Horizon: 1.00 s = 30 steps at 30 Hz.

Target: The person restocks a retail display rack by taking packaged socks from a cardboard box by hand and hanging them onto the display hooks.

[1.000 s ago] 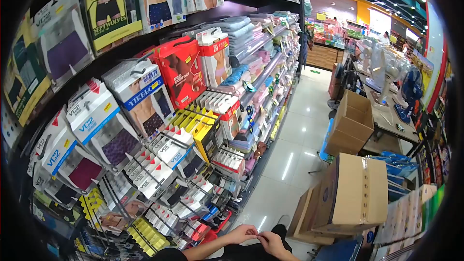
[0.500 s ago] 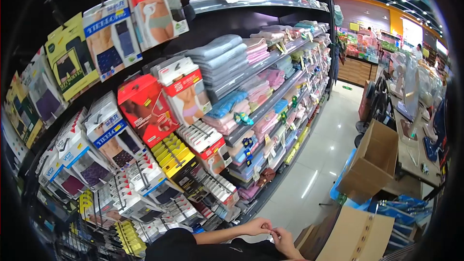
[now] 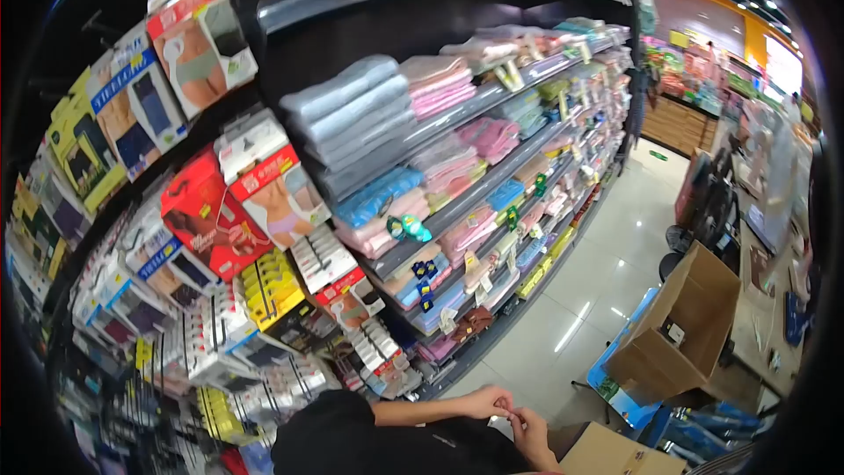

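At the foot of the head view, in a shop aisle, the left hand (image 3: 489, 402) and the right hand (image 3: 530, 434) meet in front of the body, over the pale floor (image 3: 563, 334). On both, the fingers are curled and narrow, the fingertips drawn together at the meeting point; whether something small is pinched there cannot be told. Compared with the two earlier pictures, the chief change is in the view, which has swung to the right along the shelving. The packs (image 3: 272, 202) hanging on hooks have shifted toward the left edge, and the folded towels (image 3: 352, 119), stacked beyond them, now stand nearer the middle. The taped box (image 3: 615, 453), seen nearly whole a second ago, has dropped to the bottom edge, where only part of its top shows, just beside the right hand; it is the nearest separate article to either hand. Past it, the open box (image 3: 655, 369) rests tilted on a blue stool (image 3: 631, 409) beside the desk (image 3: 756, 352), and a label (image 3: 674, 332) is now visible inside. The hands' posture is substantially unchanged, tips joined throughout. As to the work, this is judged a turn of the head rather than a handling step: neither hand touches the packs, the towels or either box.
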### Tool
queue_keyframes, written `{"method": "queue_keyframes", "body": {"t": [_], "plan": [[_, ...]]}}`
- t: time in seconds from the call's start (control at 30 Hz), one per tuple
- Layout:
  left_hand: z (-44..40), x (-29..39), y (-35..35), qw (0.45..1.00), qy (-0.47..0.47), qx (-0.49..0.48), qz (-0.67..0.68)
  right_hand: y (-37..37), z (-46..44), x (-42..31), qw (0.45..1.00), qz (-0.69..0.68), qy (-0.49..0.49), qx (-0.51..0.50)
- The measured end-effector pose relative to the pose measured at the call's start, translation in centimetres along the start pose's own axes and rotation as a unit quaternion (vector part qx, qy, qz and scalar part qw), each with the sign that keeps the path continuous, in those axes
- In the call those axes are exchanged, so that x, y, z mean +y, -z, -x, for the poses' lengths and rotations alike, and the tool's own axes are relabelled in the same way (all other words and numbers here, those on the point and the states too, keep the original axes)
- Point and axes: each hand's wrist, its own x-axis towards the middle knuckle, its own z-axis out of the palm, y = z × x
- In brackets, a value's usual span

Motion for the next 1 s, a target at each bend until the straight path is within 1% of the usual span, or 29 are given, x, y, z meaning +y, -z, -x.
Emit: {"method": "queue_keyframes", "body": {"t": [0.07, 0.1, 0.17, 0.2, 0.23, 0.3, 0.33, 0.4, 0.47, 0.53, 0.57, 0.63, 0.67, 0.7, 0.73, 0.77, 0.8, 0.87, 0.9, 0.97, 1.0], "plan": [[-1.5, 1.0, 0.1, 1.000, 0.009, 0.001, 0.026, 0.9, -1.1, 1.0, 1.000, 0.007, -0.006, -0.007], [-2.7, 0.1, 0.2, 1.000, -0.013, 0.006, 0.024, 1.1, -1.7, 1.4, 0.999, 0.009, -0.004, -0.033], [-4.3, 1.5, 1.1, 0.999, 0.000, 0.009, -0.031, 1.4, -2.9, 2.4, 0.999, -0.017, -0.017, 0.030], [-5.2, 1.2, 1.3, 0.999, 0.001, 0.025, -0.021, 1.4, -3.6, 4.8, 1.000, -0.012, 0.006, 0.026], [-6.1, 0.7, 1.8, 0.999, -0.008, 0.039, 0.003, 1.4, -5.0, 5.6, 1.000, -0.009, 0.012, 0.007], [-7.7, -0.1, 2.7, 0.997, -0.013, 0.061, 0.041, 1.8, -6.6, 6.9, 0.999, -0.020, -0.022, 0.034], [-8.6, -0.3, 3.5, 0.997, -0.017, 0.066, 0.040, 2.1, -7.5, 6.6, 0.999, -0.015, -0.033, 0.024], [-10.7, -1.0, 5.1, 0.995, -0.031, 0.084, 0.045, 3.3, -11.3, 6.1, 1.000, 0.004, -0.025, 0.005], [-12.9, -1.3, 7.0, 0.992, -0.038, 0.103, 0.068, 4.0, -14.3, 7.3, 0.999, 0.035, 0.010, 0.010], [-14.8, -0.8, 8.7, 0.990, -0.039, 0.090, 0.105, 5.0, -17.3, 6.4, 0.997, 0.058, 0.029, 0.028], [-16.0, -0.5, 9.7, 0.988, -0.043, 0.080, 0.122, 5.8, -18.6, 5.3, 0.998, 0.058, 0.016, 0.032], [-18.0, 0.0, 11.3, 0.990, -0.002, 0.062, 0.129, 6.8, -20.3, 6.9, 0.997, 0.070, 0.005, 0.020], [-19.0, 0.4, 12.1, 0.993, 0.012, 0.060, 0.096, 7.5, -21.3, 7.0, 0.998, 0.064, -0.003, 0.012], [-20.0, 1.1, 12.6, 0.996, 0.024, 0.066, 0.062, 8.2, -21.6, 7.0, 0.995, 0.073, -0.036, 0.053], [-21.1, 1.7, 13.0, 0.998, 0.020, 0.021, 0.059, 8.9, -22.2, 7.2, 0.996, 0.075, -0.029, 0.036], [-22.1, 2.1, 13.5, 0.998, 0.015, 0.025, 0.051, 9.5, -22.9, 7.6, 0.997, 0.076, -0.019, 0.015], [-22.9, 2.4, 13.7, 0.998, 0.014, 0.031, 0.045, 10.2, -23.3, 7.8, 0.995, 0.079, -0.043, 0.043], [-24.9, 2.1, 13.7, 0.998, 0.015, 0.014, 0.054, 11.5, -23.5, 8.3, 0.994, 0.102, -0.023, 0.015], [-26.1, 1.8, 13.5, 0.999, 0.007, 0.011, 0.049, 12.5, -23.6, 8.4, 0.993, 0.101, -0.045, 0.033], [-28.3, 3.3, 13.1, 0.999, 0.004, -0.023, 0.039, 14.7, -24.0, 8.7, 0.986, 0.164, -0.001, 0.033], [-29.5, 3.6, 12.8, 0.999, -0.007, -0.018, 0.033, 16.0, -23.9, 9.1, 0.974, 0.221, 0.009, 0.053]]}}
